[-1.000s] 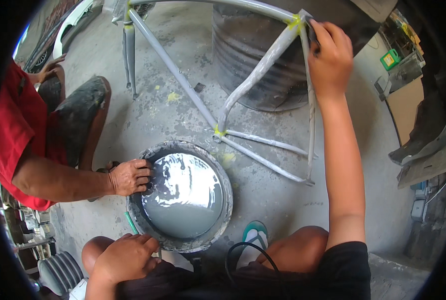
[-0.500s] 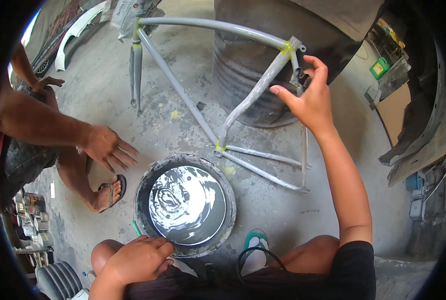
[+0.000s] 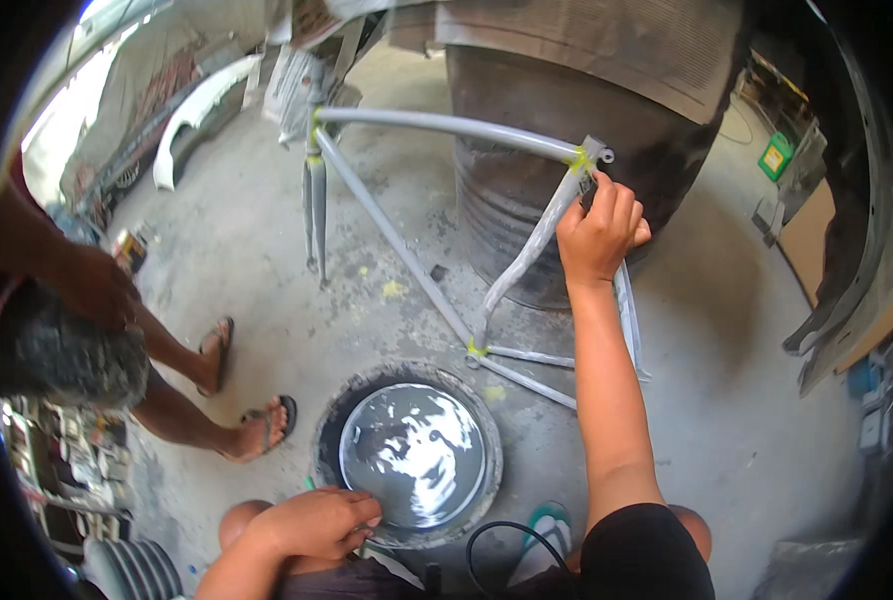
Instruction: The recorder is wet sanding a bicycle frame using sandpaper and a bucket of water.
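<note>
A bare grey bicycle frame (image 3: 397, 240) with yellow-green patches at its joints stands in front of me. My right hand (image 3: 607, 228) is closed at the top of its seat tube, just below the seat joint; the curled fingers partly hide the thin rear tubes. Near my knees sits a round, dirty basin (image 3: 494, 440) of greyish water with bright reflections. My left hand (image 3: 329, 522) lies at its near left rim with fingers curled; what they hold, if anything, is hidden. A small green piece (image 3: 311, 483) shows beside that hand.
Behind the frame stands a dark drum (image 3: 497, 190) with newspaper (image 3: 607, 60) on top. At left another person (image 3: 67, 290) stands in sandals. A green jug (image 3: 776, 157) and panels are at right, cans and clutter (image 3: 77, 460) at lower left.
My right hand has gone from spread fingers beside the frame to closed at the seat tube. The other person has risen and drawn back the outstretched hand. The view has shifted.
</note>
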Available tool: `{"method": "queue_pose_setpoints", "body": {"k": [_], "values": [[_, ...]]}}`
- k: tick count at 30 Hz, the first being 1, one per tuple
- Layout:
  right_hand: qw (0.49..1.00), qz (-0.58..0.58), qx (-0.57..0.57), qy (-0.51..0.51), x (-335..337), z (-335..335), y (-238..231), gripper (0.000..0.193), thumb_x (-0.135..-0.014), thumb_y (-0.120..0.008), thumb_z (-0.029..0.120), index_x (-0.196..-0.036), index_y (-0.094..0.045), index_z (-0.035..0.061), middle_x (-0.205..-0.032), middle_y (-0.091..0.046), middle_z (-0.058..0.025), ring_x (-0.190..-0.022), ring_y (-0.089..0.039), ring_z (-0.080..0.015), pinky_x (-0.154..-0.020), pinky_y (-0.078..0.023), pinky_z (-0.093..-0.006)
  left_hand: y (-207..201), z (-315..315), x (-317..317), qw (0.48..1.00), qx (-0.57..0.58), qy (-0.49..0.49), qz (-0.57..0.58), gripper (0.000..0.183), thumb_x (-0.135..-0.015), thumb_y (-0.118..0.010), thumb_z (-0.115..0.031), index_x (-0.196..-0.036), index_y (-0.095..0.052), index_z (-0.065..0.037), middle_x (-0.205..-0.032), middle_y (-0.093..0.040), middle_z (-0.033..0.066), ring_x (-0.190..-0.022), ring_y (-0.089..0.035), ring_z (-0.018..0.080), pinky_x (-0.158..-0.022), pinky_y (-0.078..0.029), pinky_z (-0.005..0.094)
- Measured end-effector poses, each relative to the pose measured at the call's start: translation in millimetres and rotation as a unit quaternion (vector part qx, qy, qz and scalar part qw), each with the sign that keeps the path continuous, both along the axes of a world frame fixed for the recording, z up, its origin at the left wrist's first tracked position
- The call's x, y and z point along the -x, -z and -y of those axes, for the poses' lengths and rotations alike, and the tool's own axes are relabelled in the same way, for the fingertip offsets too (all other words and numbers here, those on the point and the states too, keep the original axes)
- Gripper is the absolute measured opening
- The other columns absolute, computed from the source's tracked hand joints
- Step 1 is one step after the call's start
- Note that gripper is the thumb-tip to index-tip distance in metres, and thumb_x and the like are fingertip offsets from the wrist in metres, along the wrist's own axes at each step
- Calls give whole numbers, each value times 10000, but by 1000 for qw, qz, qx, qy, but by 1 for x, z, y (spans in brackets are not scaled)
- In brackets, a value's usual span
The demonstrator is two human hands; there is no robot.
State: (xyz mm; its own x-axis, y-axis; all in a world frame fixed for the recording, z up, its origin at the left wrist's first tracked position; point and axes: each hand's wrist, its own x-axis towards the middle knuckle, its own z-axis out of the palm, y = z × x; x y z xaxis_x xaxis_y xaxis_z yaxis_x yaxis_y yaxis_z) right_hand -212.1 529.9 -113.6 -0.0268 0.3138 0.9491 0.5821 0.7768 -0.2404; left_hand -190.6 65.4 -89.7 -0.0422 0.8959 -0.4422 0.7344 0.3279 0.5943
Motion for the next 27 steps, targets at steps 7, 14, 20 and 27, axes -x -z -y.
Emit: {"method": "queue_pose_setpoints", "body": {"k": [7, 14, 20, 27], "values": [[995, -82, -53, -33, 4, 5, -2, 253, -689, -800, 178, -924, -706, 177, -871, -690, 65, -841, -613, -143, -830, -295, -386, 3, 4, 1, 998, 25, -50, 35, 157, -905, -632, -122, -1036, -626, -36, -945, -658, 173, -868, -648, 399, -762, -520, 451], [993, -95, -53, 52, 9, 7, 14, 187, -658, -804, 183, -819, -713, 210, -857, -673, 71, -830, -588, -139, -824, -275, -390, -6, -6, 0, 990, 83, -108, 30, 159, -935, -622, -127, -1059, -631, -29, -942, -680, 166, -899, -668, 379, -784, -525, 421], [996, -83, -22, 18, 11, -4, 11, 153, -676, -802, 228, -796, -710, 211, -815, -626, 81, -748, -546, -146, -790, -275, -388, -10, -13, -1, 984, 122, -128, 9, 175, -933, -627, -141, -1065, -635, -25, -958, -688, 174, -906, -671, 378, -798, -526, 421], [996, -71, -43, -17, 10, -2, 9, 233, -639, -858, 227, -810, -708, 178, -760, -634, 68, -691, -547, -158, -731, -303, -389, -11, -11, 1, 986, 103, -131, 18, 190, -921, -637, -134, -1078, -647, -27, -959, -688, 180, -908, -667, 379, -808, -534, 421]]}}
